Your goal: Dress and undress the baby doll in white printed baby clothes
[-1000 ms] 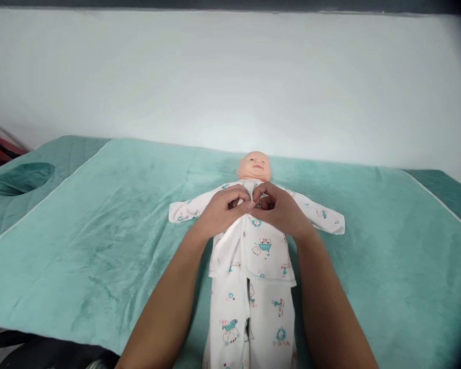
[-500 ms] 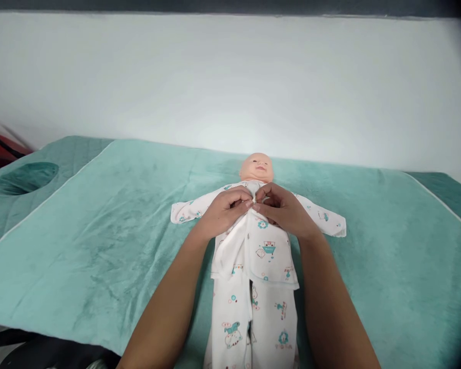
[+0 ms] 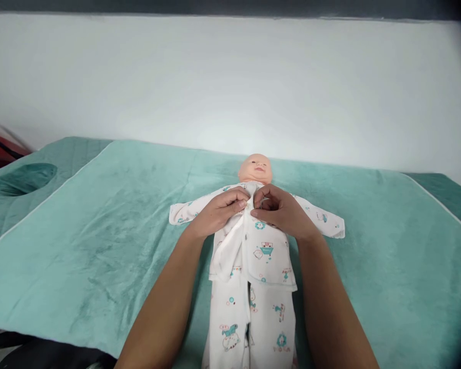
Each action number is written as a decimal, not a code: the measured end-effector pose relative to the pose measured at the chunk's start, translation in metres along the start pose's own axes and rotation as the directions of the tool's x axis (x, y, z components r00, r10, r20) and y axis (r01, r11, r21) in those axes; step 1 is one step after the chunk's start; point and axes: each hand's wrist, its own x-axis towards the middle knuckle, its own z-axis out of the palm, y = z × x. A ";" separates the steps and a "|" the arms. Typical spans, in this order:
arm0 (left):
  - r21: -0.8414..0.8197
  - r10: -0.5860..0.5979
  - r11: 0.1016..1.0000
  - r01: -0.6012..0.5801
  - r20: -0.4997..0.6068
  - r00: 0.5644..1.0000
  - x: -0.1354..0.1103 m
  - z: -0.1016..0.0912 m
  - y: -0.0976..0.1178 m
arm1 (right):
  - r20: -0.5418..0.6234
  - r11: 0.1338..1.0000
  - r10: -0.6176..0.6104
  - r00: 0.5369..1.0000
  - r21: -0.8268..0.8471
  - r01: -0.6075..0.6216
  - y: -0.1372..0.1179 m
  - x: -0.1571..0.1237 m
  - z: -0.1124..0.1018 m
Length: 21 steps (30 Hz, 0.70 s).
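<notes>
The doll (image 3: 255, 169) is laid on its back with its arms spread outward, presumably so that the front opening of the printed jacket (image 3: 271, 264) is kept within reach from both sides. At the upper chest, the jacket's edge appears to be pinched between the thumb and forefinger of the left hand (image 3: 218, 211); the thumb and forefinger of the right hand (image 3: 286, 211) are curved toward the same opening with their tips apart (whether cloth is gripped there cannot be told). The doll is supported on a green plush cover (image 3: 100, 230), bordered at one end by a quilted section (image 3: 75, 154) with an oval recess (image 3: 25, 179). The far side is bounded by a white wall (image 3: 230, 87).
</notes>
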 end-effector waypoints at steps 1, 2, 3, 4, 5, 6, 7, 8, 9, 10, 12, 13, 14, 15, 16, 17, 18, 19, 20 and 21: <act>-0.001 0.000 1.000 0.000 0.005 1.000 0.000 0.000 0.000 | 0.019 0.999 0.022 1.000 0.033 -0.022 0.000 0.000 0.000; 0.000 0.001 1.000 -0.001 0.010 1.000 0.000 0.000 0.001 | 0.034 0.997 0.039 0.999 0.059 -0.041 0.000 0.000 0.000; 0.002 0.001 1.000 -0.001 0.013 1.000 0.000 0.000 0.001 | 0.038 0.996 0.049 0.998 0.076 -0.051 0.000 0.000 0.000; 0.005 0.002 1.000 -0.002 0.014 1.000 0.000 0.000 0.001 | 0.031 0.995 0.051 0.998 0.081 -0.053 0.000 0.000 0.001; 0.005 0.004 1.000 -0.004 0.014 1.000 0.000 0.000 0.001 | 0.016 0.996 0.049 0.999 0.077 -0.050 -0.001 0.000 0.002; 0.004 0.007 1.000 -0.007 0.015 1.000 0.000 0.001 0.001 | 0.000 0.996 0.047 0.999 0.070 -0.046 -0.001 0.000 0.002; 0.002 0.011 1.000 -0.011 0.016 1.000 0.000 0.001 0.001 | -0.012 0.997 0.044 0.999 0.064 -0.043 -0.001 0.000 0.003; 0.001 0.014 1.000 -0.014 0.018 1.000 0.000 0.001 0.001 | -0.016 0.997 0.042 0.999 0.063 -0.041 -0.001 0.000 0.004; 0.000 0.015 1.000 -0.015 0.018 1.000 0.001 0.001 0.002 | -0.012 0.997 0.041 0.999 0.065 -0.040 -0.001 0.000 0.004; 0.000 0.013 1.000 -0.013 0.019 1.000 0.001 0.001 0.002 | -0.004 0.997 0.040 0.999 0.067 -0.039 -0.001 0.000 0.004; -0.002 0.008 1.000 -0.008 0.017 1.000 0.001 0.001 0.002 | 0.005 0.997 0.027 1.000 0.067 -0.027 -0.001 0.000 0.003; -0.006 0.007 1.000 -0.007 0.014 1.000 0.001 0.001 0.002 | 0.006 0.998 0.018 1.000 0.068 -0.018 -0.001 0.000 0.003; -0.011 0.007 1.000 -0.007 0.011 1.000 0.001 0.001 0.002 | 0.006 0.997 0.010 1.000 0.073 -0.011 -0.001 0.000 0.002; -0.016 0.006 1.000 -0.005 0.008 1.000 0.001 0.001 0.002 | 0.005 0.997 0.004 1.000 0.081 -0.005 0.000 0.000 0.002; -0.020 0.003 1.000 -0.003 0.001 1.000 0.001 0.001 0.002 | 0.004 0.996 0.001 1.000 0.092 -0.002 0.000 0.000 0.002; -0.025 -0.001 1.000 0.001 -0.010 1.000 0.001 0.002 0.002 | 0.003 0.995 0.001 1.000 0.102 -0.001 0.001 0.000 0.002; -0.031 -0.007 1.000 0.006 -0.023 1.000 0.001 0.002 0.001 | 0.003 0.994 0.001 1.000 0.108 -0.002 0.002 0.000 0.002; -0.039 -0.012 0.999 0.010 -0.038 0.999 0.001 0.003 0.001 | 0.005 0.994 0.001 1.000 0.106 -0.002 0.002 0.001 0.002; -0.050 -0.015 0.999 0.012 -0.054 0.998 0.000 0.003 0.001 | 0.008 0.995 -0.001 1.000 0.101 0.000 0.003 0.001 0.001; -0.063 -0.016 0.998 0.012 -0.066 0.998 -0.001 0.003 0.001 | 0.016 0.995 -0.002 1.000 0.096 0.000 0.002 0.001 0.001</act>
